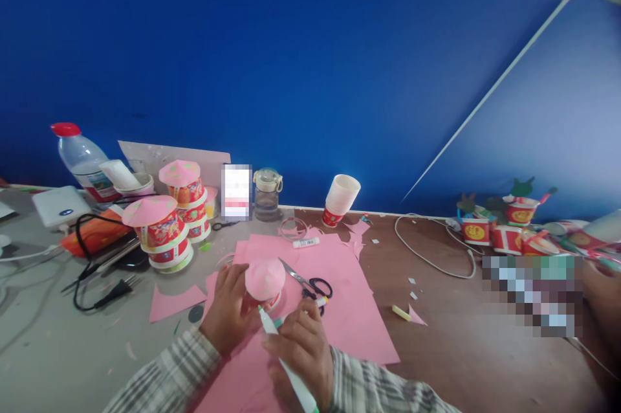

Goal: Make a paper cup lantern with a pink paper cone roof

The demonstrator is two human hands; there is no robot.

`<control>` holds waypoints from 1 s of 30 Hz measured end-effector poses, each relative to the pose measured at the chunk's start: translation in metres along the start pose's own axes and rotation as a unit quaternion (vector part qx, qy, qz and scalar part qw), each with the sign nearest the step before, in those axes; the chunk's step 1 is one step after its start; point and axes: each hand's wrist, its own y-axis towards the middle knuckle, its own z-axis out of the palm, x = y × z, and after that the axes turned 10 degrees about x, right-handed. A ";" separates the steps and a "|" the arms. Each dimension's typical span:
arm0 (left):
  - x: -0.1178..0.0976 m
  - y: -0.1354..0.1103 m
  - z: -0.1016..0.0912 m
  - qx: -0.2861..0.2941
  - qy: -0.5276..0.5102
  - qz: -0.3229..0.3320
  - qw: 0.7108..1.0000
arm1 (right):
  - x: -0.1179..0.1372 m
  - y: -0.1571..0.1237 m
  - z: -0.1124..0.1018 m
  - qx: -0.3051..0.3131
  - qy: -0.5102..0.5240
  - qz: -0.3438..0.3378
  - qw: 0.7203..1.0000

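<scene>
My left hand (228,309) is wrapped round a red paper cup topped with a pink paper cone (264,278), holding it on the pink paper sheet (349,309). My right hand (303,348) grips a white glue stick (286,361), its tip pointing at the base of the cone. Black-handled scissors (310,283) lie open on the pink sheet just right of the cup. A second white tube (305,243) lies at the sheet's far edge.
Finished cup towers with pink cones (160,225) stand at the left, beside a water bottle (82,164), a black cable with plug (104,293) and a stack of paper cups (341,198). More decorated cups (504,225) and a white cable (427,251) are at the right. Pink scraps lie around.
</scene>
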 end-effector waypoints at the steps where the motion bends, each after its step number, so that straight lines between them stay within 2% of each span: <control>1: -0.001 0.000 -0.001 0.004 -0.001 0.001 1.000 | 0.000 0.000 0.000 0.000 0.002 0.002 1.000; 15: -0.006 0.003 -0.005 -0.017 -0.020 0.012 1.000 | -0.007 -0.006 0.011 -0.043 -0.003 0.047 0.998; 18: -0.007 0.004 -0.006 -0.042 -0.022 0.013 0.999 | -0.011 -0.004 0.009 -0.060 -0.010 0.057 0.996; 22: -0.007 0.003 -0.007 -0.086 -0.017 0.008 0.996 | -0.024 0.001 0.003 -0.085 -0.027 0.087 0.992; 26: -0.007 0.002 -0.008 -0.109 -0.016 -0.034 0.993 | -0.044 0.006 0.000 -0.081 -0.036 0.158 0.984; 30: -0.005 0.002 -0.008 -0.091 -0.024 -0.055 0.994 | -0.060 0.006 0.001 -0.076 -0.038 0.192 0.978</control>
